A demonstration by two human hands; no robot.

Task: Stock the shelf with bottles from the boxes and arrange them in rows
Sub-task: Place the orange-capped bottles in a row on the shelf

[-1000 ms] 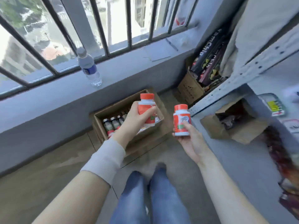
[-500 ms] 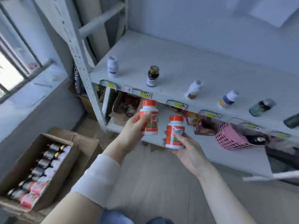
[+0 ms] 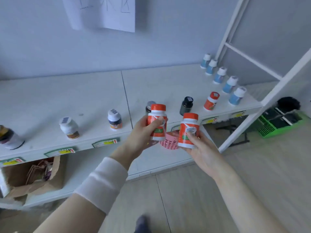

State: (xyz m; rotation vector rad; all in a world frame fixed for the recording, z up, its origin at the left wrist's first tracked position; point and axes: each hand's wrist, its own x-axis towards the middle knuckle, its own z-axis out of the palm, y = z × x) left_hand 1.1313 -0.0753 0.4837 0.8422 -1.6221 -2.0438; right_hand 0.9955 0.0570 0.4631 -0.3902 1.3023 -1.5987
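A plain pale blue-grey wall (image 3: 50, 39) fills the view from 10 to 2 o'clock, with 2 white paper sheets (image 3: 109, 14) hanging at 12. Below it runs a long white shelf unit (image 3: 50, 98), its slanted white metal frame (image 3: 286, 79) rising at 2 o'clock. Light wood-look plank floor (image 3: 185, 207) spans 4 to 6 o'clock; a green plastic crate (image 3: 269, 130) sits on it at 3. The light is soft and even.

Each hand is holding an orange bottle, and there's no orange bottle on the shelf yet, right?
Not quite. The left hand holds one orange bottle and the right hand another, but the head view shows a third orange bottle already standing on the shelf.
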